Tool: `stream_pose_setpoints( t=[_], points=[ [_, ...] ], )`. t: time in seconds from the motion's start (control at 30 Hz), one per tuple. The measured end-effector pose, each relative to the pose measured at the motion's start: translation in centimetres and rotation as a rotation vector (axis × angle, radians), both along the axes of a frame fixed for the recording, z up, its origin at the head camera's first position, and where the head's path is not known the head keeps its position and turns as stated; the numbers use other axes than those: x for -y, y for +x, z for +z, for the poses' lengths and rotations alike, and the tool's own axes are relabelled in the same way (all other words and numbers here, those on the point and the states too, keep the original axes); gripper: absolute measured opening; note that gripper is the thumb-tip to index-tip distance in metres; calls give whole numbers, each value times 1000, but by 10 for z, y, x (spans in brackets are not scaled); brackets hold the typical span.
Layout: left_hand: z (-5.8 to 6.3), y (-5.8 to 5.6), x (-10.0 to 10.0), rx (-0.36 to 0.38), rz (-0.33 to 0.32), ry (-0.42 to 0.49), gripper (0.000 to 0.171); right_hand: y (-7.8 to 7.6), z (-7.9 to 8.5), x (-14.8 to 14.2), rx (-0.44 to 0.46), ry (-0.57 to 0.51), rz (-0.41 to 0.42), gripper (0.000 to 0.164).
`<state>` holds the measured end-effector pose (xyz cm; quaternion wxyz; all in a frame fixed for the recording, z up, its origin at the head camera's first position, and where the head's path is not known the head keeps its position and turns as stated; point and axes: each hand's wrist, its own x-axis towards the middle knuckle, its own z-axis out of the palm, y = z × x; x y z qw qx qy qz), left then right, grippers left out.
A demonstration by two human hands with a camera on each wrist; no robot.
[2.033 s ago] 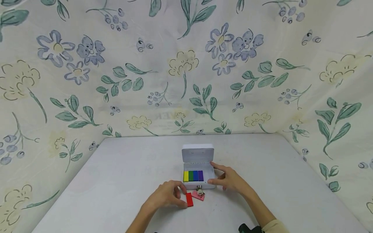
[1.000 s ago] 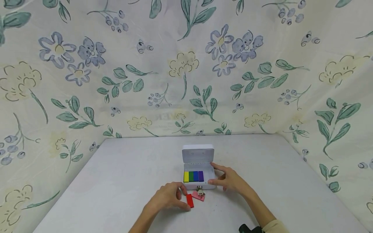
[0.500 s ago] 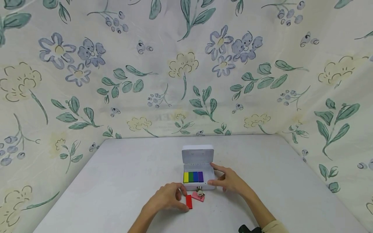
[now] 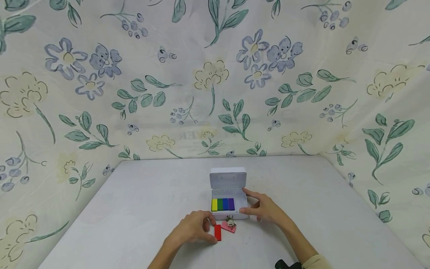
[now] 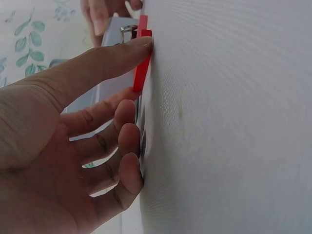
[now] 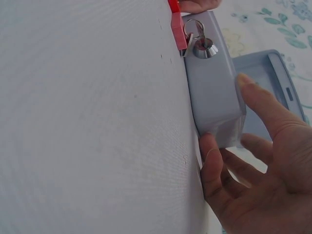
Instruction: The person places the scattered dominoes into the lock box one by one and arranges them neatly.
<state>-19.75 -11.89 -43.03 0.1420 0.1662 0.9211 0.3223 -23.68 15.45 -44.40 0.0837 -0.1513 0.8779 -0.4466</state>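
Note:
A small white metal lock box (image 4: pixel 218 216) stands with its lid (image 4: pixel 228 180) raised. Inside it, yellow, green, blue and purple (image 4: pixel 231 204) blocks lie side by side. In front of the box, my left hand (image 4: pixel 195 226) pinches a red block (image 4: pixel 218 232) between thumb and index finger, at the table surface. My right hand (image 4: pixel 267 210) grips the box's right side, its thumb on the front rim; in the right wrist view its lower fingers curl by the box's corner. A key (image 6: pixel 204 41) sits in the front lock, with a pink tag (image 4: pixel 229 227) hanging onto the table.
A white cloth-covered table (image 4: pixel 151 194) spreads around the box. Floral fabric (image 4: pixel 188 93) rises behind it and at both sides. A black object (image 4: pixel 287 264) shows beside the right sleeve (image 4: pixel 317 261) at the bottom edge.
The red block has turned slightly, from leaning to nearly straight toward the box. My left thumb has shifted a little along with it. My right hand stays on the box.

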Motion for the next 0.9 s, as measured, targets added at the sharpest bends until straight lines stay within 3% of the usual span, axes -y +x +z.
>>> stream_pose_setpoints(
  t=[0.4, 0.9],
  points=[
    [-1, -2, 3, -12, -39, 55, 32, 2, 2, 0, 13, 1, -17, 83],
    [4, -2, 2, -15, -40, 88, 32, 2, 2, 0, 6, -3, -12, 82]
  ],
)
